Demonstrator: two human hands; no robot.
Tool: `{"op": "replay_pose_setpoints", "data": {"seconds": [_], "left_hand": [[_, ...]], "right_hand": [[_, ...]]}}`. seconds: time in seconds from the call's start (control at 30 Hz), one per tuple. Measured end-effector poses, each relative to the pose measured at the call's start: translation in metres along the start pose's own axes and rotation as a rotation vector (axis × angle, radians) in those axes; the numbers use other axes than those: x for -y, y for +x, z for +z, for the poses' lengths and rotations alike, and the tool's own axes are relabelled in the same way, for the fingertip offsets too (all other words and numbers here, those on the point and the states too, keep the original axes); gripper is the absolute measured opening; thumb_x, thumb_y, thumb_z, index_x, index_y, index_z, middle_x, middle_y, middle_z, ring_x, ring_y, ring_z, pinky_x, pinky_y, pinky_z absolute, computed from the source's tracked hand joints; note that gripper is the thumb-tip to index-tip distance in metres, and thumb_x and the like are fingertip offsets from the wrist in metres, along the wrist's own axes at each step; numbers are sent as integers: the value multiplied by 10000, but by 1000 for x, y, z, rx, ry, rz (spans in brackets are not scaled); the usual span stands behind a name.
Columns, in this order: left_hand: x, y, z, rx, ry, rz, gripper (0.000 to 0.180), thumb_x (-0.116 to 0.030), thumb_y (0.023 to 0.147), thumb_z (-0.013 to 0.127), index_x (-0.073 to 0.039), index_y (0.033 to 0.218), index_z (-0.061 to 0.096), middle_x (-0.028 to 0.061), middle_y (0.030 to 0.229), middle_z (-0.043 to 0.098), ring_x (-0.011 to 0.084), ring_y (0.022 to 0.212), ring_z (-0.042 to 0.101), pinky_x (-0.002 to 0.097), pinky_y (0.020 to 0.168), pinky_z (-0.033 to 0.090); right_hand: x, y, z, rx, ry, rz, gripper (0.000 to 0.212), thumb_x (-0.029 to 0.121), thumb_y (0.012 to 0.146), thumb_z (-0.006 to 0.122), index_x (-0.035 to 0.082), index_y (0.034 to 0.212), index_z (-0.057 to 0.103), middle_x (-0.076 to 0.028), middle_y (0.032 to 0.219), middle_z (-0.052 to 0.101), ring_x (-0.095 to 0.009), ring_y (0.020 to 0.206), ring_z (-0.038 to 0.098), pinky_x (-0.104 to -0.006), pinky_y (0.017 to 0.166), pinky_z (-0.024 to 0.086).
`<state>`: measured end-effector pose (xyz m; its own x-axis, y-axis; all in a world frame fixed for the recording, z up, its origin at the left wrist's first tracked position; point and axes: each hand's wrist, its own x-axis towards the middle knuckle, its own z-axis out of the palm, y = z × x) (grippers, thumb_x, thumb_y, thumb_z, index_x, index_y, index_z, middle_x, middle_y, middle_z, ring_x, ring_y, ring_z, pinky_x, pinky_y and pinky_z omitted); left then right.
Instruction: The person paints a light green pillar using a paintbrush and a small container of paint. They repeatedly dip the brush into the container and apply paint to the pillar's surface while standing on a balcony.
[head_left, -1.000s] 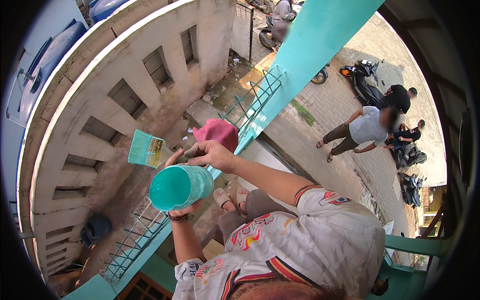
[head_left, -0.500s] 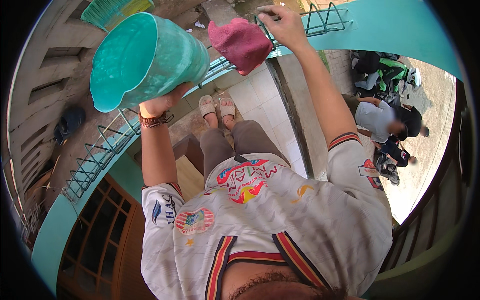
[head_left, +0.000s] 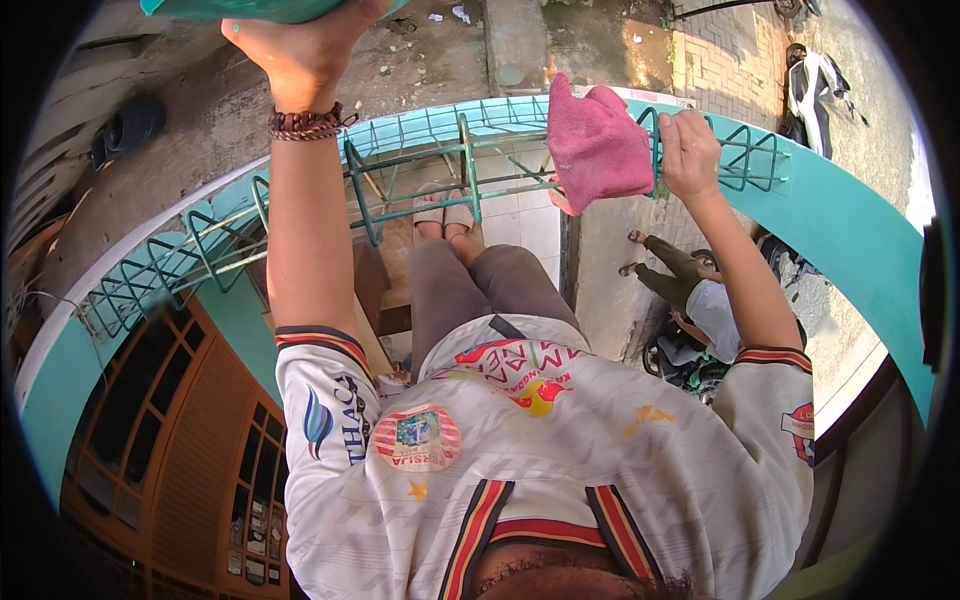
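At the top left edge my left hand (head_left: pixel 305 50) is raised with a turquoise bucket (head_left: pixel 240 9). Only the bucket's lower part shows; its rim is out of frame. The hand's palm and fingers are against its underside. My right hand (head_left: pixel 690 152) is closed at the right part of a green metal wire rack (head_left: pixel 470 165), its curled fingers at an upright bar. Beside those fingers a pink cloth (head_left: pixel 600 150) hangs over the rack, touching the bars. Part of the bars behind the cloth is hidden.
The rack runs along a curved turquoise ledge (head_left: pixel 840 215). Below are my sandalled feet (head_left: pixel 445 210) on pale tiles. A person in a grey shirt (head_left: pixel 712 315) is among motorbikes at lower right. A wooden door with panes (head_left: pixel 150 400) stands at lower left; a dark tub (head_left: pixel 135 125) lies beyond.
The view has shifted, bringing more of the rack into sight. My left hand has carried the bucket upward, mostly out of frame. My right hand and the pink cloth now appear lower and farther right.
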<state>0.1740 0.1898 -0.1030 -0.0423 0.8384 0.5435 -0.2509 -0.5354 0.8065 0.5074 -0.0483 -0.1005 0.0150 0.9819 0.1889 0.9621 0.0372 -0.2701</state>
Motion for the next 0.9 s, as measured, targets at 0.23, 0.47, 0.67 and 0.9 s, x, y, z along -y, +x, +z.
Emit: {"op": "replay_pose_setpoints", "data": {"seconds": [0.23,0.47,0.67,0.9], "left_hand": [[31,6,-10,-9,243,33,779,-106,590,918,36,1249,526,119,1172,637,206,1043,624,373,889,530],[30,-3,-20,5,-126,-456,602,-154,803,763,22,1313,495,126,1228,628,254,1096,623,382,923,536],[33,-3,-17,54,254,-253,580,-157,767,786,14,1263,537,120,1186,646,253,1064,638,378,902,540],[32,-4,-15,53,352,-213,554,-160,726,812,5,1204,585,114,1137,667,251,1027,655,372,877,545]], "right_hand": [[-10,0,-2,109,-16,-18,275,73,910,581,20,647,516,-134,622,483,-331,565,496,-436,530,375],[-9,5,1,114,8,-34,274,44,881,577,42,625,479,-127,585,450,-337,536,472,-440,503,347],[-7,6,-2,161,16,-3,268,41,870,571,48,615,490,-115,581,462,-320,526,472,-431,504,347],[-10,10,-1,177,39,-5,265,47,876,567,49,622,491,-110,581,462,-313,531,477,-427,511,350]]}}
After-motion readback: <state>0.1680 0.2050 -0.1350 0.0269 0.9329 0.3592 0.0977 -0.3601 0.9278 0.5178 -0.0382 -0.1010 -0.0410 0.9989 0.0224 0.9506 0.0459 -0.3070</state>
